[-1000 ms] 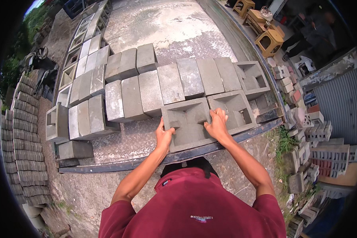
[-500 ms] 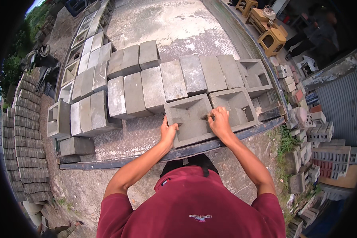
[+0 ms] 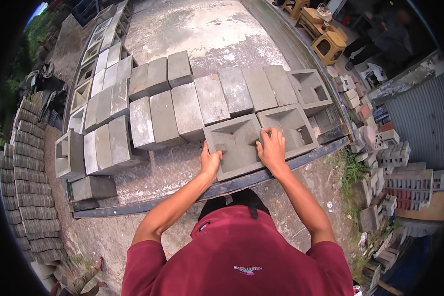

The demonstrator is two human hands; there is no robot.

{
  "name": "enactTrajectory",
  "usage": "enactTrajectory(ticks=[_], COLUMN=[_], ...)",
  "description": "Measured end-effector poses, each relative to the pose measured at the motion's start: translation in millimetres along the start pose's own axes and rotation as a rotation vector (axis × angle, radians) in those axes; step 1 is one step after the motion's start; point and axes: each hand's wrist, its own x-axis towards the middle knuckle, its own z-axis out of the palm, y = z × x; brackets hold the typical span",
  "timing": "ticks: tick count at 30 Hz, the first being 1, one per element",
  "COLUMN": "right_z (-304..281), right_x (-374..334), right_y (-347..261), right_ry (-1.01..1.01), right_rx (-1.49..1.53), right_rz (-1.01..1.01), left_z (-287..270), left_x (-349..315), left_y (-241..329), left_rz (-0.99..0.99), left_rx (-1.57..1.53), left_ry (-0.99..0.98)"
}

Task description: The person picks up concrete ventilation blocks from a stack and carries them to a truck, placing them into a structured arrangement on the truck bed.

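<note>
A grey hollow concrete block (image 3: 234,165) with a recessed cavity facing up sits at the near edge of the truck-bed-like platform. My left hand (image 3: 211,162) grips its left wall, thumb over the rim and fingers on the outer side. On its right wall my right hand (image 3: 272,150) is closed, thumb at the cavity and fingers over toward a second hollow block (image 3: 293,116) standing close against it. Behind these two, a row of grey blocks (image 3: 212,101) lies with flat sides up. Part of my left fingers is hidden by the block.
More concrete blocks (image 3: 99,106) line the platform's left side, and one (image 3: 93,187) lies by its near left corner. A dark metal edge (image 3: 148,203) runs in front of me. Stacked tiles (image 3: 34,187) stand left; yellow stools (image 3: 329,47) and a person (image 3: 385,39) are far right.
The whole view has shifted slightly. The fingers of my right hand look a little straighter on the block's wall; the block stays in nearly the same place beside its neighbour.
</note>
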Motion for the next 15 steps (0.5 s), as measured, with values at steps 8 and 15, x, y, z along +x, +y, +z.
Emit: enactTrajectory(ticks=[8, 15], right_z=[2.3, 7.0], right_x=[-6.1, -3.7], right_y=[-0.1, 6.7], right_ry=[0.059, 0.098], right_rx=[0.060, 0.113], right_rz=[0.022, 0.048], left_z=[-20.8, -20.0], left_x=[17.0, 5.5], left_y=[0.1, 16.6], left_rz=[0.001, -0.001], left_rx=[0.270, 0.287], left_ry=[-0.302, -0.346])
